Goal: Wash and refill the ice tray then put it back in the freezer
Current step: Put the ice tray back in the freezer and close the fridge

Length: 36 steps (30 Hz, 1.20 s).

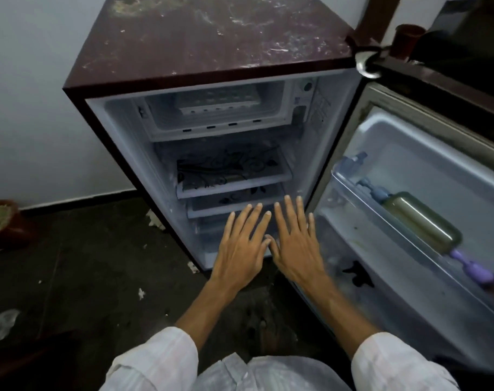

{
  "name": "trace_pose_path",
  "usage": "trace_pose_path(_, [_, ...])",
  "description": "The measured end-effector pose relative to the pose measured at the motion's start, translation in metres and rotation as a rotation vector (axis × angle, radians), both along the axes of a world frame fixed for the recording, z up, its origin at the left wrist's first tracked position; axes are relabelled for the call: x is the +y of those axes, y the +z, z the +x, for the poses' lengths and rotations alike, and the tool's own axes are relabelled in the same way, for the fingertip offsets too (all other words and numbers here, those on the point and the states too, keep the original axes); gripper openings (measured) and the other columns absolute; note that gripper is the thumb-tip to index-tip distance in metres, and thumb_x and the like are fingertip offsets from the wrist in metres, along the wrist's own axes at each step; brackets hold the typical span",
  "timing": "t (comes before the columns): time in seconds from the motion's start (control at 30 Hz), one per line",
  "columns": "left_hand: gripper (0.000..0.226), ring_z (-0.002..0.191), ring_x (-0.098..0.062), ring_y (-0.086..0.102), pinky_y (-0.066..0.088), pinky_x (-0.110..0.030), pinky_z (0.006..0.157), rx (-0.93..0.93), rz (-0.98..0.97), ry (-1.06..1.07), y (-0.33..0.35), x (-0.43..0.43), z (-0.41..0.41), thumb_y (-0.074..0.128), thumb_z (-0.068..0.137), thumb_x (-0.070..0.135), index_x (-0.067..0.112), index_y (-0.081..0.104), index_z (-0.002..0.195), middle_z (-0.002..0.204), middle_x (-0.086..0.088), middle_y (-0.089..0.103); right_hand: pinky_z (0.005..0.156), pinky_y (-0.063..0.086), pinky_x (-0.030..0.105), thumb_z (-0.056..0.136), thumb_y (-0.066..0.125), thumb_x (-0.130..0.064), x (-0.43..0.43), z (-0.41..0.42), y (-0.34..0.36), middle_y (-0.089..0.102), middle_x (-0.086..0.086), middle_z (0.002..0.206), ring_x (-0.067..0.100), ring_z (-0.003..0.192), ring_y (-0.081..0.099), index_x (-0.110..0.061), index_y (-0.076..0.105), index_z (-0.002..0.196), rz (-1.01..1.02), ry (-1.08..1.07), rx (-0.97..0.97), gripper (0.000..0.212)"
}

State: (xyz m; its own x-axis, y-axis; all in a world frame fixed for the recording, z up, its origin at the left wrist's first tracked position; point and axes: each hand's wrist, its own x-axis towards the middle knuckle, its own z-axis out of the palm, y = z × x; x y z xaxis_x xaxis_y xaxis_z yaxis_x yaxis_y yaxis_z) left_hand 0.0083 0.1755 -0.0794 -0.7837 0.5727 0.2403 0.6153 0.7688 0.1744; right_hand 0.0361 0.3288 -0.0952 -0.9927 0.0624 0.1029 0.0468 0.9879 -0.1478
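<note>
A small maroon fridge (212,38) stands open in front of me. At its top, the freezer compartment (161,119) holds a white ice tray (217,101), lying flat inside. My left hand (240,249) and my right hand (293,244) are held side by side, palms down, fingers straight and spread, in front of the lower shelves. Neither hand holds anything, and both are well below the ice tray.
The fridge door (409,193) swings open to the right, its rack holding bottles (420,221). Two patterned shelves (231,176) sit below the freezer. A brown pot (3,221) stands on the dark floor at left, by the white wall.
</note>
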Motion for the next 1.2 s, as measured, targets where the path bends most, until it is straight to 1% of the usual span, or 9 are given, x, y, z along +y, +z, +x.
trace_pose_path(0.17, [0.057, 0.149, -0.027, 0.025, 0.028, -0.055, 0.117, -0.022, 0.027, -0.130, -0.011, 0.012, 0.054, 0.043, 0.099, 0.036, 0.014, 0.034, 0.152, 0.159, -0.009, 0.032, 0.117, 0.015, 0.061, 0.094, 0.030, -0.034, 0.000, 0.080, -0.012, 0.001, 0.012, 0.164, 0.031, 0.151, -0.005, -0.013, 0.012, 0.156, -0.002, -0.126, -0.011, 0.068])
trace_pose_path(0.27, [0.057, 0.148, -0.029, 0.029, 0.030, -0.057, 0.115, -0.034, 0.023, -0.195, -0.019, 0.020, 0.082, 0.041, 0.099, 0.038, 0.014, 0.037, 0.150, 0.158, -0.011, 0.034, 0.118, 0.013, 0.060, 0.097, 0.029, -0.038, 0.003, 0.128, -0.022, 0.000, 0.011, 0.164, 0.031, 0.151, -0.006, -0.015, 0.011, 0.157, 0.002, -0.212, -0.047, 0.067])
trace_pose_path(0.37, [0.059, 0.148, -0.029, 0.027, 0.030, -0.057, 0.115, -0.065, -0.006, -0.291, -0.023, 0.035, 0.107, 0.043, 0.097, 0.038, 0.014, 0.037, 0.150, 0.159, -0.011, 0.032, 0.117, 0.014, 0.061, 0.096, 0.037, -0.042, 0.011, 0.172, -0.029, -0.001, 0.011, 0.164, 0.030, 0.151, -0.006, -0.017, 0.009, 0.157, 0.006, -0.322, -0.104, 0.071])
trace_pose_path(0.5, [0.059, 0.147, -0.030, 0.029, 0.032, -0.058, 0.114, -0.094, -0.021, -0.425, -0.025, 0.062, 0.138, 0.041, 0.097, 0.039, 0.014, 0.036, 0.151, 0.159, -0.012, 0.032, 0.116, 0.016, 0.062, 0.093, 0.055, -0.041, 0.028, 0.225, -0.029, 0.000, 0.013, 0.164, 0.033, 0.151, -0.004, -0.016, 0.012, 0.156, 0.014, -0.446, -0.139, 0.080])
trace_pose_path(0.63, [0.059, 0.147, -0.029, 0.029, 0.030, -0.057, 0.115, -0.098, -0.011, -0.552, -0.022, 0.091, 0.168, 0.038, 0.097, 0.036, 0.015, 0.033, 0.152, 0.159, -0.012, 0.032, 0.117, 0.015, 0.060, 0.093, 0.055, -0.042, 0.047, 0.267, -0.021, -0.001, 0.011, 0.164, 0.031, 0.151, -0.007, -0.017, 0.010, 0.157, -0.004, -0.583, -0.145, 0.082])
trace_pose_path(0.77, [0.057, 0.146, -0.029, 0.032, 0.030, -0.055, 0.115, -0.104, 0.010, -0.641, -0.017, 0.124, 0.195, 0.036, 0.098, 0.037, 0.014, 0.038, 0.150, 0.157, -0.011, 0.035, 0.118, 0.014, 0.058, 0.092, 0.058, -0.040, 0.075, 0.304, -0.014, 0.001, 0.011, 0.164, 0.030, 0.151, -0.005, -0.018, 0.012, 0.156, -0.013, -0.692, -0.138, 0.083])
trace_pose_path(0.83, [0.056, 0.146, -0.030, 0.033, 0.032, -0.056, 0.114, -0.102, 0.020, -0.670, -0.015, 0.140, 0.209, 0.037, 0.097, 0.036, 0.014, 0.039, 0.149, 0.156, -0.011, 0.037, 0.118, 0.015, 0.057, 0.090, 0.060, -0.040, 0.091, 0.320, -0.009, 0.002, 0.011, 0.164, 0.030, 0.151, -0.004, -0.017, 0.014, 0.156, 0.002, -0.718, -0.136, 0.083])
trace_pose_path(1.0, [0.054, 0.144, -0.031, 0.036, 0.036, -0.057, 0.110, -0.087, 0.024, -0.773, -0.024, 0.183, 0.243, 0.036, 0.099, 0.034, 0.016, 0.033, 0.149, 0.154, -0.012, 0.040, 0.117, 0.019, 0.057, 0.088, 0.063, -0.038, 0.132, 0.359, 0.003, 0.006, 0.014, 0.163, 0.031, 0.151, -0.001, -0.016, 0.019, 0.155, 0.008, -0.743, -0.072, 0.084])
trace_pose_path(1.2, [0.054, 0.137, -0.028, 0.043, 0.040, -0.050, 0.108, -0.105, 0.091, -0.732, -0.031, 0.237, 0.279, 0.048, 0.096, 0.031, 0.015, 0.041, 0.147, 0.149, -0.010, 0.045, 0.116, 0.023, 0.058, 0.090, 0.063, -0.032, 0.193, 0.393, 0.014, 0.004, 0.015, 0.163, 0.031, 0.151, -0.001, -0.014, 0.020, 0.155, -0.047, -0.674, 0.053, 0.080])
